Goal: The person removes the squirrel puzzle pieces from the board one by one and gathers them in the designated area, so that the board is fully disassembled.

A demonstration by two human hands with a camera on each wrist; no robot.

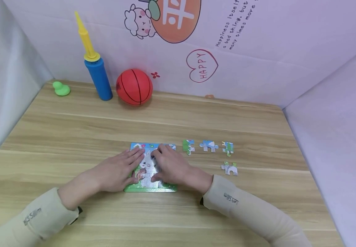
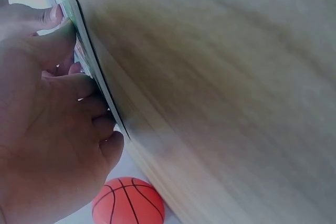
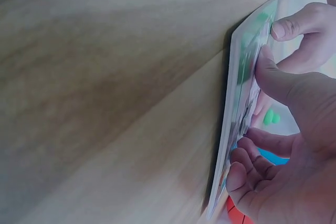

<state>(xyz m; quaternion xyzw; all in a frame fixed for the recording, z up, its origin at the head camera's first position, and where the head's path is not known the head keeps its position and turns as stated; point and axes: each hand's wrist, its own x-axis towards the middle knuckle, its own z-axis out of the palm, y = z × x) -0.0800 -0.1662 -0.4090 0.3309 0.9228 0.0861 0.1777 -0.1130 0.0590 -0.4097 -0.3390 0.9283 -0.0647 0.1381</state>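
A jigsaw puzzle board (image 1: 150,189), with a grey cartoon animal and a blue and green border, lies flat on the table. My left hand (image 1: 117,171) rests on its left side, fingers extended over the picture and thumb near the lower left. From the right, my right hand (image 1: 173,166) touches the picture with bent fingers and thumb set apart, partly covering it. In the right wrist view, the right thumb (image 3: 270,72) and fingertips meet the puzzle's surface. Several loose jigsaw pieces, among them a green one (image 1: 188,146) and a grey-white one (image 1: 229,168), lie right of the board.
At the back stand a red toy basketball (image 1: 134,86) and a blue hand pump (image 1: 100,80) with a yellow top. A small green duck-shaped toy (image 1: 61,88) sits at the far left corner. Printed white cloth (image 1: 242,79) hangs behind the wooden table (image 1: 88,219).
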